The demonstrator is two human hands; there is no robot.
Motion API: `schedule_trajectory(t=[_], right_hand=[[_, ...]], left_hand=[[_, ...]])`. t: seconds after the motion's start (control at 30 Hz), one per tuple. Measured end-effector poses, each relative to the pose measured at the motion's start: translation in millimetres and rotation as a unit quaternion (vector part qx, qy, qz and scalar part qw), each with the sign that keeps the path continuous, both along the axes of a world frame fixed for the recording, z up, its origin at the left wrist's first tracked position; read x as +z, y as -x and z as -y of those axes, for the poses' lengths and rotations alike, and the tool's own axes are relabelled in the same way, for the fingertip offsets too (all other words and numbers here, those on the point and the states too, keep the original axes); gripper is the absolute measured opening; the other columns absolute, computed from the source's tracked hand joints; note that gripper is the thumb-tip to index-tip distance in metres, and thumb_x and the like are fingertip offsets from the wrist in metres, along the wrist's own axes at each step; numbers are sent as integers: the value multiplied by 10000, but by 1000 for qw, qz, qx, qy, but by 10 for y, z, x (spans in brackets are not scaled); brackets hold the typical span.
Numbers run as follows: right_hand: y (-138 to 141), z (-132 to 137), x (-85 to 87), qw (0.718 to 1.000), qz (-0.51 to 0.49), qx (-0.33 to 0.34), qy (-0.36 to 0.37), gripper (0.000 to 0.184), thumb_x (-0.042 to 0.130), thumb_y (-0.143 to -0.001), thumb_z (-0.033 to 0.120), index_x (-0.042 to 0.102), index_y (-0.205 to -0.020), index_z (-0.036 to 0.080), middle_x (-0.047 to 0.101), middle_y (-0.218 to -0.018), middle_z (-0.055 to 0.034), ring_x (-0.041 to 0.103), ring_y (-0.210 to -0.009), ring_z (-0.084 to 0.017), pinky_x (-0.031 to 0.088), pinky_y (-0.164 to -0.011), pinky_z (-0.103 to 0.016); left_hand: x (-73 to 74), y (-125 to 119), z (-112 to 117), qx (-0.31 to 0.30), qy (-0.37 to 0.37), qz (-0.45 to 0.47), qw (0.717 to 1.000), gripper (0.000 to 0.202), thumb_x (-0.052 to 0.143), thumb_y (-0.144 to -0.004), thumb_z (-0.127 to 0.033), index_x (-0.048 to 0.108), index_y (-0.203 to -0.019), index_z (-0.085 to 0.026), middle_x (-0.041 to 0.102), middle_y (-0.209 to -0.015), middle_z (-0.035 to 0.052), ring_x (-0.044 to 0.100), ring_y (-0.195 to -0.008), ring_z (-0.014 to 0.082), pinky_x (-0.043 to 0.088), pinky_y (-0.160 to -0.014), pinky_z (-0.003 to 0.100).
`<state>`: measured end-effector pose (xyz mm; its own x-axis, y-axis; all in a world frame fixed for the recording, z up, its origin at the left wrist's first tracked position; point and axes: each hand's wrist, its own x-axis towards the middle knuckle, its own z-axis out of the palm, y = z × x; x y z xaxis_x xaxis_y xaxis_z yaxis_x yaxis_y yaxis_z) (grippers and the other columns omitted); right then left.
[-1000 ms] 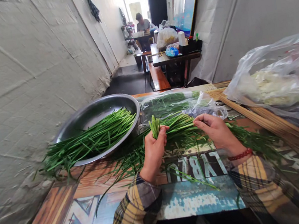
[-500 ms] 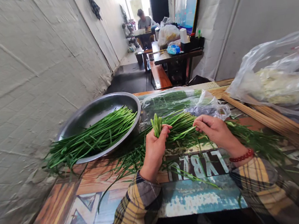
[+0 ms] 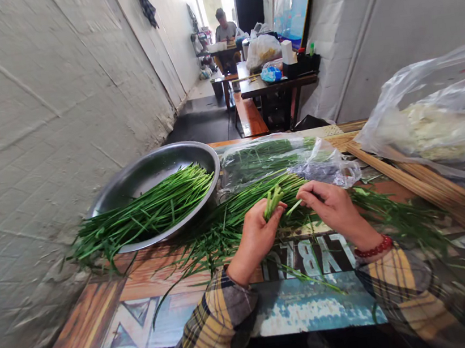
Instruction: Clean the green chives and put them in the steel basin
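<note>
Wrapped in my left hand [image 3: 258, 236] is a small bunch of garlic chives [image 3: 273, 201], its pale cut ends sticking up past the thumb. My right hand [image 3: 329, 210], with a red bead bracelet at the wrist, pinches the pale end of a single chive stalk [image 3: 294, 207] close to that bunch. Beneath and behind both hands lies a loose pile of chives [image 3: 241, 210] on the patterned table [image 3: 161, 320]. More chives [image 3: 163, 206] rest in a metal basin [image 3: 109, 198] to the left, their leaves hanging over its rim.
A clear plastic bag of greens [image 3: 264, 155] lies behind the pile. Bamboo skewers [image 3: 422, 183] and a bag with pale contents [image 3: 441, 129] are at the right. Leaf scraps [image 3: 400, 214] lie near my right wrist. A person [image 3: 224, 29] sits at a far table.
My left hand has moved right with its bunch, which now leans to the right. My right hand has shifted slightly left, so the stalk's end and the bunch are closer together.
</note>
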<state>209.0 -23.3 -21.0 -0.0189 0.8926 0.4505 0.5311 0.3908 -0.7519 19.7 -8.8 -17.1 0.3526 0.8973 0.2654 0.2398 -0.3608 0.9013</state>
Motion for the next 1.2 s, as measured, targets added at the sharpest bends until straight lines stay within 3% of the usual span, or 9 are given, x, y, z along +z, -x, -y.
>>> schedule_trajectory(t=[0.1,0.3,0.47,0.57,0.9,1.2], right_hand=[[33,-7,-44,997,-63,5,49,218,525,-901,393,611,-801,219,642,-690,2,609,-642,-155,470,-640,-282],[78,-30,-101,975,-181,40,124,256,540,-881,442,627,-829,207,637,-737,-7,597,-661,-140,480,-617,-259],[154,-6,-105,977,-162,78,117,213,640,-811,367,613,-951,208,625,-772,2,582,-669,-134,473,-619,-257],[194,-15,-151,978,-156,67,122,203,658,-792,355,619,-916,200,634,-740,0,592,-644,-138,483,-612,-265],[182,-16,-98,960,-232,51,147,362,503,-882,520,638,-852,185,650,-688,-11,632,-625,-136,533,-607,-270],[230,-27,-189,965,-193,105,142,240,639,-799,348,559,-967,196,658,-761,-5,649,-671,-140,550,-673,-297]], left_hand=[[-32,-13,2,-57,39,-15,998,265,543,-888,-335,677,-804,-121,632,-740,40,541,-700,156,409,-672,249],[-62,-2,-27,-71,110,25,991,329,561,-866,-407,636,-737,-114,558,-662,12,446,-627,123,354,-603,236],[-93,-8,-33,-73,140,61,986,357,594,-839,-446,625,-730,-108,551,-677,7,443,-647,115,357,-625,238],[-97,-10,-33,-71,135,63,986,360,599,-835,-446,623,-720,-107,553,-677,6,438,-649,114,357,-624,236],[-25,-10,-23,-61,122,22,990,378,539,-871,-436,641,-693,-118,627,-685,29,515,-638,125,407,-643,236],[-97,-6,-34,-73,136,37,987,417,533,-866,-490,638,-709,-117,652,-689,57,578,-632,144,452,-635,252]])
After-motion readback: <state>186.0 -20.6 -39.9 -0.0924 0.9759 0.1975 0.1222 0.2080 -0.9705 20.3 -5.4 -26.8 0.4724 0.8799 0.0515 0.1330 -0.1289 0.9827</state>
